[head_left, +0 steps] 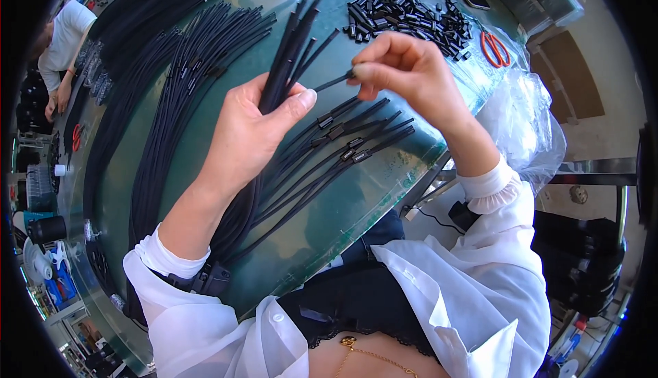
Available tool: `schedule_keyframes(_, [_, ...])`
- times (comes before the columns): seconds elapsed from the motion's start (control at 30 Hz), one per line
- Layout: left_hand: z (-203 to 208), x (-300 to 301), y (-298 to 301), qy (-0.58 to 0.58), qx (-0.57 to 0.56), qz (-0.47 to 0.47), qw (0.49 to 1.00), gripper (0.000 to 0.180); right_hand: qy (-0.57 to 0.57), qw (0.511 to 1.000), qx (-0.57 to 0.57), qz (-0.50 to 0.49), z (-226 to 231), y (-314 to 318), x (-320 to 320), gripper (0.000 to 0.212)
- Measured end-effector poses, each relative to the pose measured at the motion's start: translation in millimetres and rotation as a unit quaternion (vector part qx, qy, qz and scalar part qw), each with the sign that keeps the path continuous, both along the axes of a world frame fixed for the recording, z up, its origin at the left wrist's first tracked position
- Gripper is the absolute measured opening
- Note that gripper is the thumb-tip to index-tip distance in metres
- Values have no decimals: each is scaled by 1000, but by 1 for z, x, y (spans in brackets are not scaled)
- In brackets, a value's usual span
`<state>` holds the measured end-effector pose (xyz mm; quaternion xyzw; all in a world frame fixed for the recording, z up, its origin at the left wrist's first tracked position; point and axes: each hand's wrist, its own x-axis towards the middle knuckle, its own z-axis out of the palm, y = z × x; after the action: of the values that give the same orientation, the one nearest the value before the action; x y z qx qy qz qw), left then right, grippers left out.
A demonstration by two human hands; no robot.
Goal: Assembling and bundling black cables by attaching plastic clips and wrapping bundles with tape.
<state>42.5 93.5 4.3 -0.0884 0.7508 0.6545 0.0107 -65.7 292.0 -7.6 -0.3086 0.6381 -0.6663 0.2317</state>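
My left hand [236,131] is closed round a bundle of thin black cords [279,69], whose cut ends fan out above my fingers. One cord [332,83] runs from beside my left thumb across to my right hand [415,69]. Its tip is pinched between my right thumb and forefinger; a small dark piece shows there, mostly hidden by the fingertips. Below, several cords with short black sleeves [353,146] near their ends lie spread on the green table [329,217]. Beyond my right hand is a heap of small black sleeves [404,18].
Red-handled scissors [495,50] lie right of the heap, above a crumpled clear plastic bag [524,128]. Long black cords [161,117] cover the table's left side. A co-worker in white [65,42] is at the far left. The table's front edge [384,217] runs diagonally before me.
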Motion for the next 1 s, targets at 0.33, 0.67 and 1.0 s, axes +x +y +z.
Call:
schedule_keyframes(0.33, [-2,-6,-9,-124,9,-81,989,28,149,981,110,50,5,-8,25,11])
schedule_keyframes(0.67, [-4,-7,-7,-35,70,-29,997,29,531,783,309,-97,-23,10,-79,14])
schedule_keyframes(1.0, [-1,-8,-14,-68,77,17,995,25,400,869,266,-121,-25,-3,-76,21])
